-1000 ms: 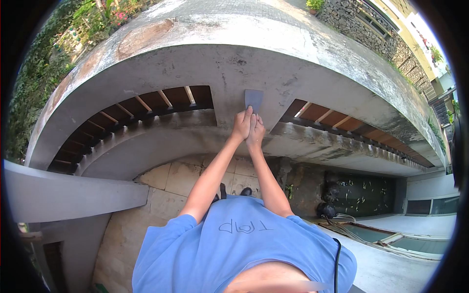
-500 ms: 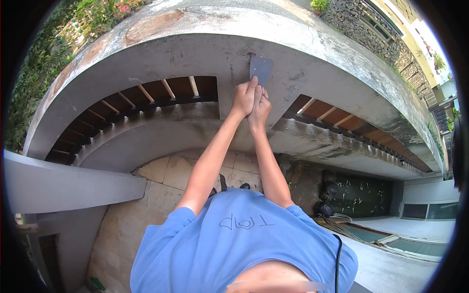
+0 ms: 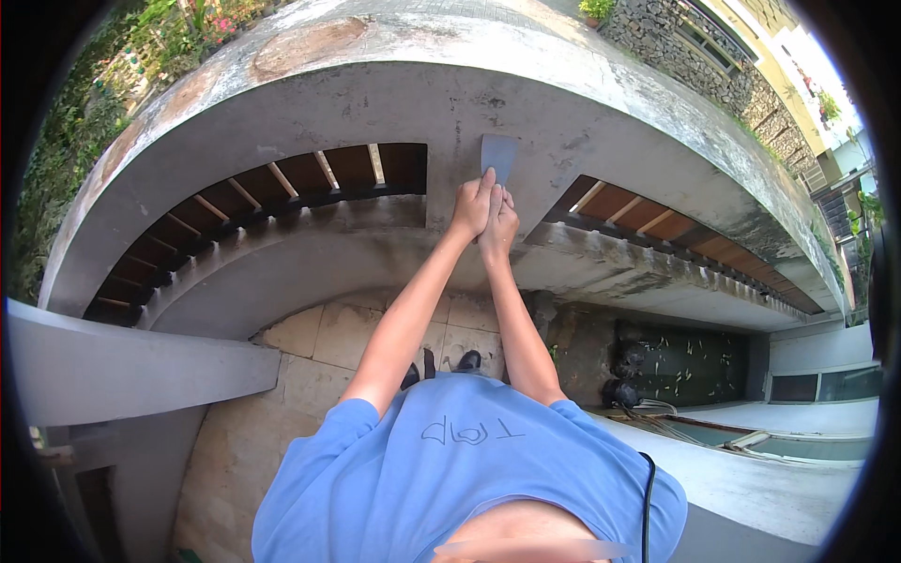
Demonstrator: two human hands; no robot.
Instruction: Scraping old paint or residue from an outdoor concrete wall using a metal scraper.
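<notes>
— How many tools?
— One scraper [image 3: 498, 158], its flat blade on the grey wall [image 3: 375, 108].
— Hands on it?
— Two: the left hand [image 3: 472, 204] and the right hand [image 3: 498, 225], touching.
— Shoes?
— Two black shoes [image 3: 466, 360] down on the tiled floor [image 3: 319, 338].

Scraper [image 3: 498, 158] above both hands [image 3: 485, 208], flat against wall [image 3: 450, 103]
</notes>
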